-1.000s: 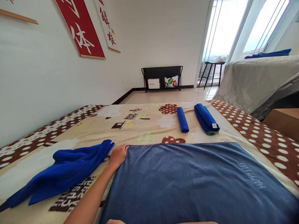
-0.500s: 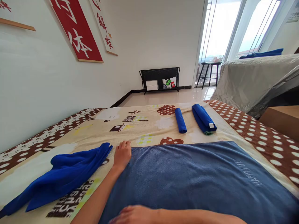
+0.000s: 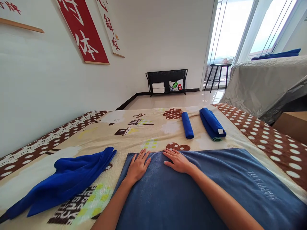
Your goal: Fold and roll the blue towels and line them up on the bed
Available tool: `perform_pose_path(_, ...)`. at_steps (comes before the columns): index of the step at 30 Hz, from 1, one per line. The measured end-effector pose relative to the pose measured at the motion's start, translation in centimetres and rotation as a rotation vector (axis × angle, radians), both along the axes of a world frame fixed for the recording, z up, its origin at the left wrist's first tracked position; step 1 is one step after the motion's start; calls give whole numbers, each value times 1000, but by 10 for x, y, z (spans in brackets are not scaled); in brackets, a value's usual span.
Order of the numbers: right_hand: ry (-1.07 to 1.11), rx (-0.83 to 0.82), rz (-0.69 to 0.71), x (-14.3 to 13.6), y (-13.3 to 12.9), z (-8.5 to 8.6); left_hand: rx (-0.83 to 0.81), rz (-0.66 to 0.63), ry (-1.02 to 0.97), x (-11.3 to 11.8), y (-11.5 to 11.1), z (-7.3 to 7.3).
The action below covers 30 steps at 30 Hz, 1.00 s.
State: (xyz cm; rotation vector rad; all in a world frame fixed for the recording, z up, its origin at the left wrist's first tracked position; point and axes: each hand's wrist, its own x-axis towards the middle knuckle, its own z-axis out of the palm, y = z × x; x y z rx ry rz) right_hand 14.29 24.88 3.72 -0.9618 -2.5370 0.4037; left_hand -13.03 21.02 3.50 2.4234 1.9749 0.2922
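A grey-blue towel (image 3: 182, 191) with "HAPPY LIFE" stitched at its right end lies spread on the patterned blanket (image 3: 134, 140). On the towel's far edge, toward its left corner, my left hand (image 3: 137, 166) rests flat with fingers spread. My right hand (image 3: 177, 159) also lies flat on that far edge, a short way to the right, fingers stretched out. Neither hand grips anything. To the left is a crumpled bright blue towel (image 3: 72, 175), apart from my left hand. Beyond the spread towel sit a thin rolled blue towel (image 3: 187, 125) and a thicker blue roll (image 3: 212, 124) with a white tag.
A brown polka-dot border (image 3: 266, 137) edges the blanket. At the right stand a cardboard box (image 3: 292, 124) and a plastic-covered piece of furniture (image 3: 263, 76) with blue cloth on top. A black rack (image 3: 166, 76) and a stool (image 3: 219, 72) are at the back.
My right hand has moved forward from near the front to the towel's far edge. My left hand has shifted right from the corner, onto the towel. The view has turned slightly left.
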Motion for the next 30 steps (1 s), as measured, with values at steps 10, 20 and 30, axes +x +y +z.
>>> perform_pose_path(10, 60, 18, -92, 51, 3, -4, 75, 63, 45, 35, 2, 17)
perform_pose_path(20, 95, 21, -366, 160, 31, -9, -15, -455, -58, 176, 23, 11)
perform_pose_path(30, 27, 18, -400, 176, 62, -29, -37, -415, -77, 172, 22, 8)
